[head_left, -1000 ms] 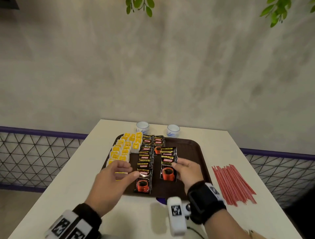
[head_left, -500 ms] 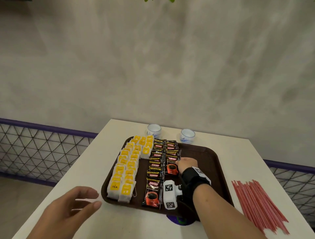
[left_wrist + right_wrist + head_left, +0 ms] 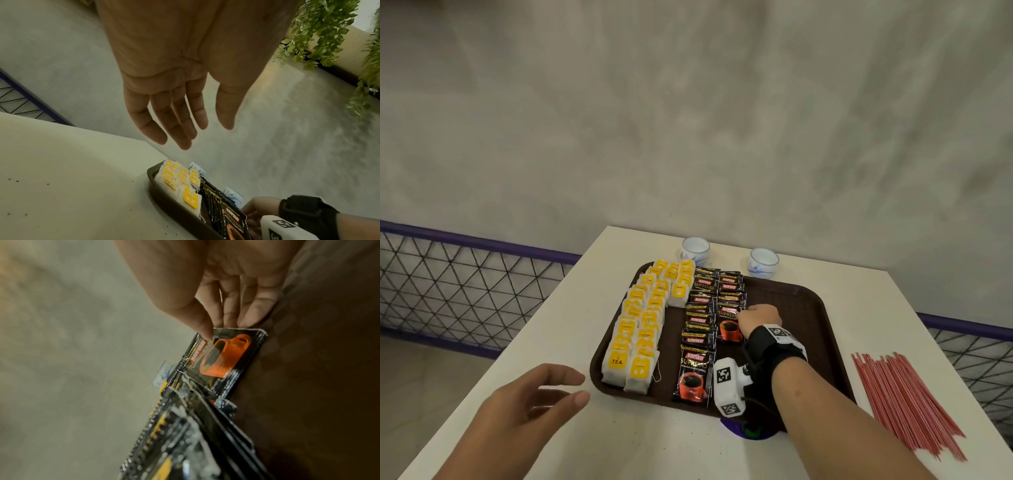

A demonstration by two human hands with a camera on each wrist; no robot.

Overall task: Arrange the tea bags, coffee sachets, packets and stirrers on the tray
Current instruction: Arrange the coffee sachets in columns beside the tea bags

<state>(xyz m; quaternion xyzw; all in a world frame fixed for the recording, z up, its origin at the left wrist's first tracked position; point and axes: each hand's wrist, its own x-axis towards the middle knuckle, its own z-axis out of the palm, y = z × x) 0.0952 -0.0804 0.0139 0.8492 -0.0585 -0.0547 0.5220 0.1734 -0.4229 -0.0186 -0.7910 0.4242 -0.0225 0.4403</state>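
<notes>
The right hand [image 3: 758, 317] rests on the brown tray [image 3: 808, 308] and its fingertips [image 3: 207, 333] pinch the edge of a coffee sachet [image 3: 728, 325] in the right column; how firm the hold is looks unclear. The left hand [image 3: 530, 404] hovers over the white table [image 3: 571, 315], fingers relaxed, holding nothing. The tea bags [image 3: 643, 318] lie in rows on the tray's left side. The red stirrers [image 3: 904, 401] lie on the table, right of the tray.

left hand [image 3: 527, 407] withdrawn off the tea bags [image 3: 640, 329], right hand [image 3: 758, 320] reached further up the coffee sachets [image 3: 729, 318]
</notes>
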